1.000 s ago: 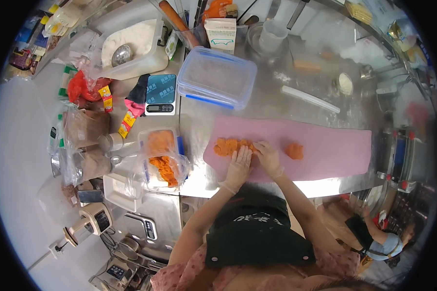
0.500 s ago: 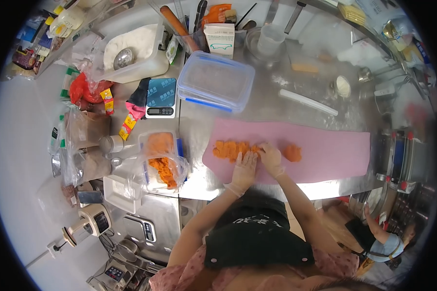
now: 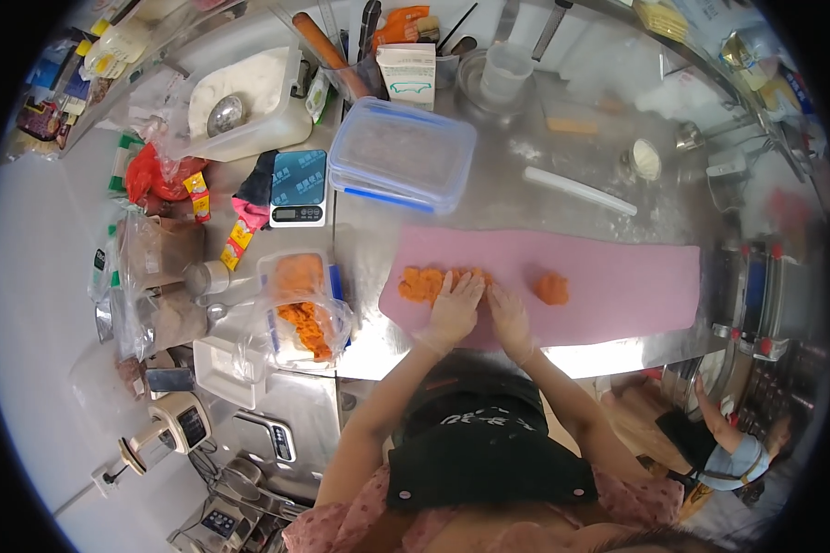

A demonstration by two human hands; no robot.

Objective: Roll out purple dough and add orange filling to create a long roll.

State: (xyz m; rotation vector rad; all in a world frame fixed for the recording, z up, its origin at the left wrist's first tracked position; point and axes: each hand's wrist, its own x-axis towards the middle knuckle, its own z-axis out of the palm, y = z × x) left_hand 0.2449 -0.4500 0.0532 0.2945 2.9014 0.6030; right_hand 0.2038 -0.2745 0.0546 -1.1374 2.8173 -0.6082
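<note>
Printed characters stand on the blue-topped scale, and white lettering, too small to read, crosses the dark apron.

I get a bright scene, white glare along the near edge of the worktop below centre, haze toward the upper right, straight lines bowing near the black rim

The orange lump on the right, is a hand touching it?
No, the orange lump sits on the pink mat, with a gap between it and the right hand.

White wall, shiny steel worktop
</note>
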